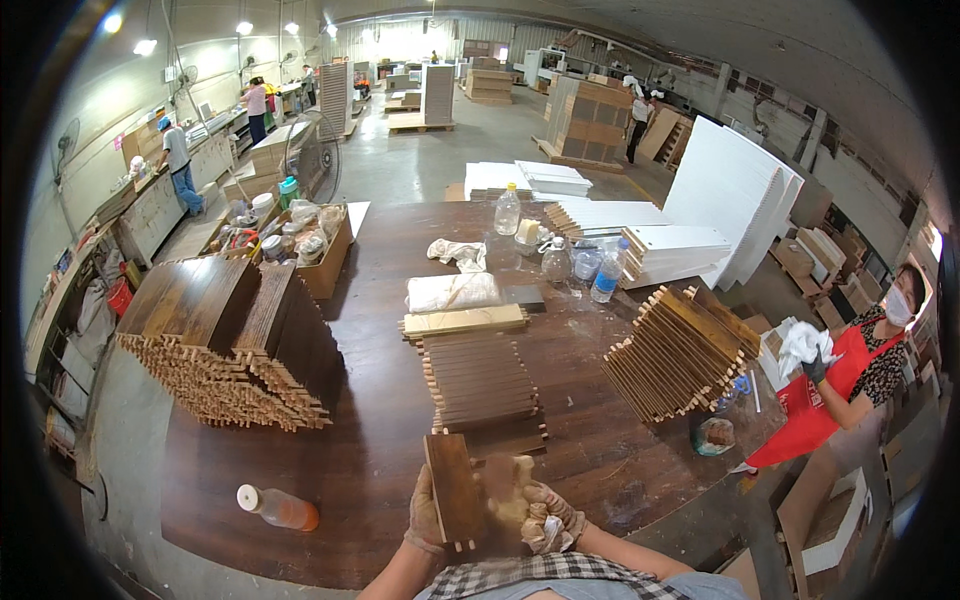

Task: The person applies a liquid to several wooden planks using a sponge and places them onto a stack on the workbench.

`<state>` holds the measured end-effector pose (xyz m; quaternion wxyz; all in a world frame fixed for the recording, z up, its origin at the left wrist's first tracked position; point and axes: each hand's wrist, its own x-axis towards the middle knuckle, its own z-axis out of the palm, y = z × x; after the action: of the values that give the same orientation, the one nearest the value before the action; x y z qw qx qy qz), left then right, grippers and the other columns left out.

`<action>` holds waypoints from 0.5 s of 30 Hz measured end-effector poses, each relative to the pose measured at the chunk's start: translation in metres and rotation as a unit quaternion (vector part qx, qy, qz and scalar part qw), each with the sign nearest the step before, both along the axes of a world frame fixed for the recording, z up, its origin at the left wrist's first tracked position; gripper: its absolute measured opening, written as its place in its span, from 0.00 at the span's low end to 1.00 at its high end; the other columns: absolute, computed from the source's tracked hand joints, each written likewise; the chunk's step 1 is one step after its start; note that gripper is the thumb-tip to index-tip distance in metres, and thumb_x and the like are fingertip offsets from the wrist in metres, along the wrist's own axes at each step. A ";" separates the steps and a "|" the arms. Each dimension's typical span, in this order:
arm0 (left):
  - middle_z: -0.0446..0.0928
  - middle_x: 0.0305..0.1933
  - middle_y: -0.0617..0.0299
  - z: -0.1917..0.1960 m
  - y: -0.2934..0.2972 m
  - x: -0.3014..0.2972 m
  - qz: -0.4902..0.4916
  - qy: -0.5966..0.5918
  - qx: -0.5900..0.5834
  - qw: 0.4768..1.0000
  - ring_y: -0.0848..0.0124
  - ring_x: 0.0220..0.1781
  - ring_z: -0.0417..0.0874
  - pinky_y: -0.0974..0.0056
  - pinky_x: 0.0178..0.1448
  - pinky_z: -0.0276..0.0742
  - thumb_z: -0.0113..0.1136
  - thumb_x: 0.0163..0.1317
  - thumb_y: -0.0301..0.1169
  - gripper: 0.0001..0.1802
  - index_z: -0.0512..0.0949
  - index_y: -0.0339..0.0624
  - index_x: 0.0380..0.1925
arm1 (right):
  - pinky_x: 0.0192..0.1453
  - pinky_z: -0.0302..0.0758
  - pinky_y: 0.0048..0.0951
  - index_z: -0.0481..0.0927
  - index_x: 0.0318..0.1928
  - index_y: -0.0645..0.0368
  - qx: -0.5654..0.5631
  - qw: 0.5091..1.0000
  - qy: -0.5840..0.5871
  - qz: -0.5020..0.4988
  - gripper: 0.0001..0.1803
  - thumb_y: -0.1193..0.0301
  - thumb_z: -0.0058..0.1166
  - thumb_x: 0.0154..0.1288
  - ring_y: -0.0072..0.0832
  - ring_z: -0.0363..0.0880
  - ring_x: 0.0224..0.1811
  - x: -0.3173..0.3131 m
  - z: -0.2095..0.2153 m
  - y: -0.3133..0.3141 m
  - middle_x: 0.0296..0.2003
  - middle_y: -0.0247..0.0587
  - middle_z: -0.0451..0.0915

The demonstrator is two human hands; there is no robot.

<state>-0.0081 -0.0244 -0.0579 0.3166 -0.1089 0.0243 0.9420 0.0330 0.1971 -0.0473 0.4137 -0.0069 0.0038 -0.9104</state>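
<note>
Upright in my left hand is a dark brown wooden slat with pale dowel pegs at its lower end. The fingers are wrapped round its left edge. Beside the slat's right side is my gloved right hand, closed on a crumpled whitish cloth. The part closest to the slat is smeared by motion. Just beyond my hands, a row of dark slats with pegged ends lies on the brown table. A pale wooden strip lies across the row's far end.
Tall stacks of pegged slats stand left and right. A bottle of orange liquid lies near left. Farther back are a white cloth roll, plastic bottles and white panels. A masked person in a red apron stands at right.
</note>
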 end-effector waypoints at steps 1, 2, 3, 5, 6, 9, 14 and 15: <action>0.81 0.49 0.44 -0.008 -0.004 -0.001 0.012 -0.005 -0.011 1.000 0.52 0.45 0.85 0.43 0.51 0.83 0.39 0.73 0.60 0.39 0.70 0.33 0.61 | 0.45 0.86 0.35 0.65 0.67 0.58 0.060 0.998 0.021 -0.029 0.26 0.71 0.53 0.72 0.33 0.83 0.53 0.001 -0.015 0.003 0.56 0.47 0.77; 0.81 0.50 0.44 -0.014 -0.005 -0.002 0.025 -0.001 -0.017 1.000 0.52 0.46 0.84 0.43 0.51 0.82 0.39 0.73 0.60 0.39 0.70 0.33 0.62 | 0.43 0.87 0.36 0.67 0.66 0.56 0.123 0.990 0.041 -0.055 0.25 0.72 0.54 0.71 0.32 0.83 0.52 0.000 -0.029 0.007 0.55 0.45 0.78; 0.80 0.51 0.44 -0.018 -0.007 -0.001 0.037 0.001 -0.022 0.999 0.53 0.47 0.84 0.43 0.52 0.82 0.39 0.73 0.61 0.40 0.70 0.32 0.62 | 0.43 0.87 0.36 0.67 0.66 0.56 0.211 0.967 0.095 -0.107 0.25 0.73 0.55 0.70 0.32 0.83 0.52 0.001 -0.034 0.006 0.55 0.45 0.78; 0.79 0.52 0.44 -0.025 -0.008 0.002 0.057 0.007 -0.037 0.998 0.53 0.48 0.84 0.44 0.53 0.82 0.39 0.72 0.62 0.41 0.69 0.32 0.62 | 0.44 0.87 0.33 0.67 0.65 0.57 0.294 0.935 0.131 -0.146 0.24 0.73 0.55 0.70 0.29 0.83 0.49 0.002 -0.042 0.007 0.53 0.41 0.79; 0.79 0.54 0.43 -0.026 -0.007 0.003 0.066 0.011 -0.051 0.996 0.54 0.49 0.83 0.44 0.53 0.81 0.39 0.72 0.62 0.42 0.69 0.31 0.62 | 0.44 0.86 0.30 0.67 0.65 0.57 0.289 0.941 0.112 -0.134 0.24 0.73 0.55 0.71 0.27 0.83 0.47 0.000 -0.033 0.004 0.51 0.38 0.79; 0.77 0.56 0.42 -0.023 -0.012 0.010 0.082 0.022 -0.086 0.993 0.54 0.51 0.83 0.45 0.54 0.80 0.40 0.71 0.63 0.43 0.69 0.30 0.62 | 0.40 0.85 0.25 0.67 0.65 0.56 0.283 0.950 0.057 -0.122 0.24 0.73 0.55 0.71 0.23 0.84 0.40 0.000 -0.005 -0.009 0.46 0.33 0.79; 0.77 0.56 0.41 -0.013 -0.019 0.018 0.061 0.039 -0.064 0.995 0.53 0.51 0.83 0.44 0.55 0.81 0.40 0.71 0.63 0.43 0.69 0.29 0.62 | 0.40 0.86 0.26 0.68 0.64 0.56 0.234 0.955 0.112 -0.145 0.25 0.69 0.58 0.70 0.25 0.85 0.42 0.013 0.003 -0.012 0.46 0.35 0.81; 0.77 0.56 0.40 -0.013 -0.019 0.017 0.067 0.042 -0.084 0.993 0.52 0.51 0.83 0.45 0.55 0.81 0.40 0.71 0.62 0.42 0.69 0.29 0.61 | 0.44 0.85 0.27 0.69 0.63 0.56 0.348 0.924 0.113 -0.113 0.26 0.66 0.61 0.68 0.25 0.85 0.45 0.010 0.002 -0.009 0.47 0.36 0.81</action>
<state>0.0085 -0.0438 -0.0710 0.2410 -0.0972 0.1095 0.9594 0.0429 0.1879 -0.0456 0.2812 0.0349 0.3679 -0.8856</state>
